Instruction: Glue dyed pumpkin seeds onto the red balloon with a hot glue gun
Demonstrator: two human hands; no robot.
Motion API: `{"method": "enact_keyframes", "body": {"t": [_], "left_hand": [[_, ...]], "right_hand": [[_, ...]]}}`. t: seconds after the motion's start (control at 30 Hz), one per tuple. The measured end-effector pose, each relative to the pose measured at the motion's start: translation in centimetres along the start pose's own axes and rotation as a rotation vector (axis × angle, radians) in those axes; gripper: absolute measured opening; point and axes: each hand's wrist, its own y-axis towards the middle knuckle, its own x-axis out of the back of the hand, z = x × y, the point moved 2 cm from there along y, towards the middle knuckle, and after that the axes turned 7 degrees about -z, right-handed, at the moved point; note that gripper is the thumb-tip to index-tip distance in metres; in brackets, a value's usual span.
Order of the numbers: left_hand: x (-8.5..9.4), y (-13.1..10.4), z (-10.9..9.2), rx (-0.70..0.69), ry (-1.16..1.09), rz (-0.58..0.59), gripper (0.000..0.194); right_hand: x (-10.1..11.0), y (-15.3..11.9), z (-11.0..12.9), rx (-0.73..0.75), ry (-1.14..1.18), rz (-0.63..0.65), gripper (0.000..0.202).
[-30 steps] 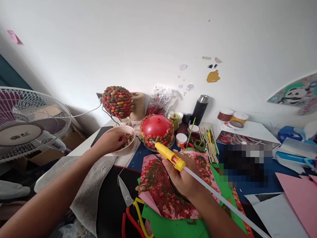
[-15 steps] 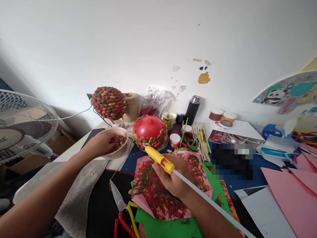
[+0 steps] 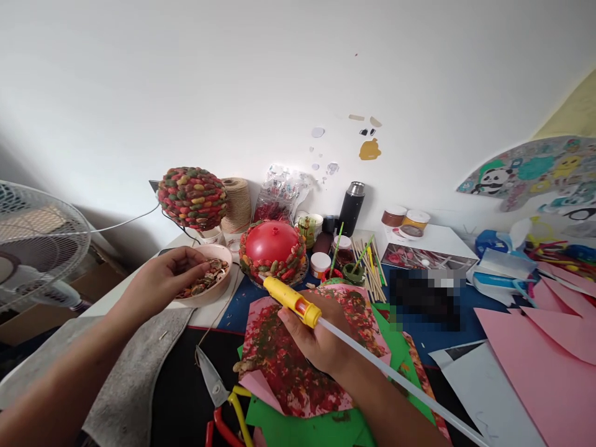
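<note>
My left hand (image 3: 162, 276) is over the near-left rim of a pale pink bowl (image 3: 218, 293) of small nutshells (image 3: 212, 276), which look like pistachio shells. Its thumb and fingers are pinched together; whatever is between them is too small to make out. My right hand (image 3: 323, 338) is wrapped round a yellow hot glue gun (image 3: 288, 300) with a long translucent glue stick (image 3: 386, 369) trailing out of its back. The nozzle points at a red balloon (image 3: 272, 241), whose lower part is ringed by painted shells (image 3: 279, 268) in red, green and yellow.
A finished-looking shell-covered ball (image 3: 192, 197) stands at back left, beside a twine spool (image 3: 236, 205). Open scissors (image 3: 216, 388) lie in front on the black mat. Paint jars (image 3: 320, 265), wooden sticks (image 3: 370, 270) and a black flask (image 3: 351, 210) stand behind. A fan (image 3: 41, 242) is at left.
My left hand has drawn back and up from inside the bowl toward its near-left rim, fingers pinched. My right hand keeps its hold on the glue gun. The whole view has shifted slightly.
</note>
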Motion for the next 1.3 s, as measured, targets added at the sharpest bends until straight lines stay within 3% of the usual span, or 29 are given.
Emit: {"method": "enact_keyframes", "body": {"t": [0.2, 0.5, 0.63, 0.83, 1.0, 1.3], "left_hand": [[-1.3, -2.1, -3.9, 0.075, -0.406, -0.039, 0.062], [-5.7, -5.5, -5.3, 0.031, -0.669, 0.116, 0.035], [-7.5, -7.3, -7.2, 0.013, -0.675, 0.165, 0.034], [-8.5, -9.1, -9.4, -0.125, -0.574, 0.032, 0.028], [-8.9, -9.7, -9.6, -0.216, -0.456, -0.021, 0.022], [-7.8, -8.6, -8.6, -0.150, -0.454, -0.056, 0.032]], "right_hand": [[0.4, 0.3, 0.0, -0.032, -0.002, -0.004, 0.044], [0.4, 0.3, -0.1, -0.133, 0.112, -0.066, 0.037], [0.5, 0.4, -0.3, -0.208, 0.171, -0.089, 0.034], [0.1, 0.2, -0.6, -0.282, 0.223, -0.107, 0.026], [-0.2, 0.0, -0.6, -0.271, 0.158, -0.156, 0.018], [-0.5, -0.2, -0.9, -0.282, 0.157, -0.193, 0.014]]}}
